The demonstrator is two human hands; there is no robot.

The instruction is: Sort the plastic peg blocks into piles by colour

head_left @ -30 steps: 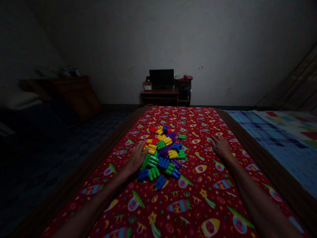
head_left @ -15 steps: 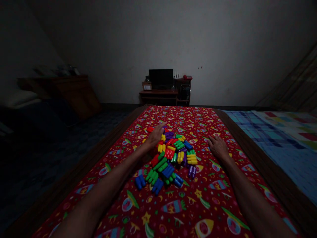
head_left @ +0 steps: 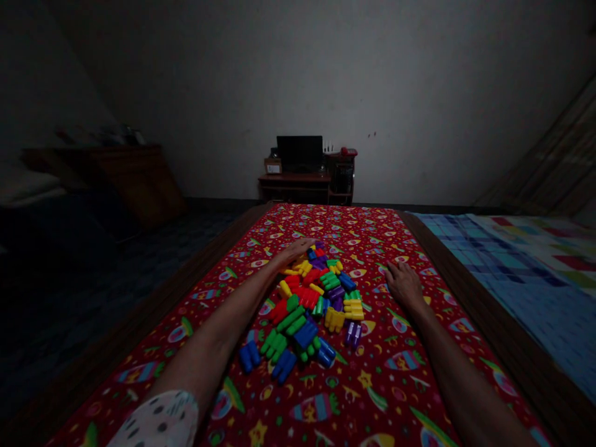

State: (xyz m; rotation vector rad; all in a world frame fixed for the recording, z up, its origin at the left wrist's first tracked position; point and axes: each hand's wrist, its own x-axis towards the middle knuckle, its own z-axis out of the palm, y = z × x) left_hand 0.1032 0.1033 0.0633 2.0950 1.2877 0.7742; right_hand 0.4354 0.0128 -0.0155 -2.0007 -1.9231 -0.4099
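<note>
A pile of colourful plastic building blocks [head_left: 310, 298], in red, yellow, green, blue and purple, lies on the red patterned cloth [head_left: 321, 428]. At the pile's far left edge is my left hand [head_left: 298, 248], its fingers stretched out flat along the farthest blocks. A purple block [head_left: 319, 244] shows just beyond the fingertips, and what the palm touches is hidden. My right hand [head_left: 405, 283] rests on the cloth to the right of the pile, fingers spread and apart from any block. Nearest to it are a yellow block [head_left: 354, 309] and a purple block [head_left: 353, 334].
The cloth covers a long surface with a brown border [head_left: 447, 267]. Plaid bedding [head_left: 503, 279] lies along the right. A desk with a monitor [head_left: 300, 153] stands against the far wall, and a wooden cabinet [head_left: 135, 180] is at the far left.
My left hand has come down flatter against the pile's far left side, and blocks there sit closer in. More of the left arm and a dotted sleeve show. My right hand stays on the cloth.
</note>
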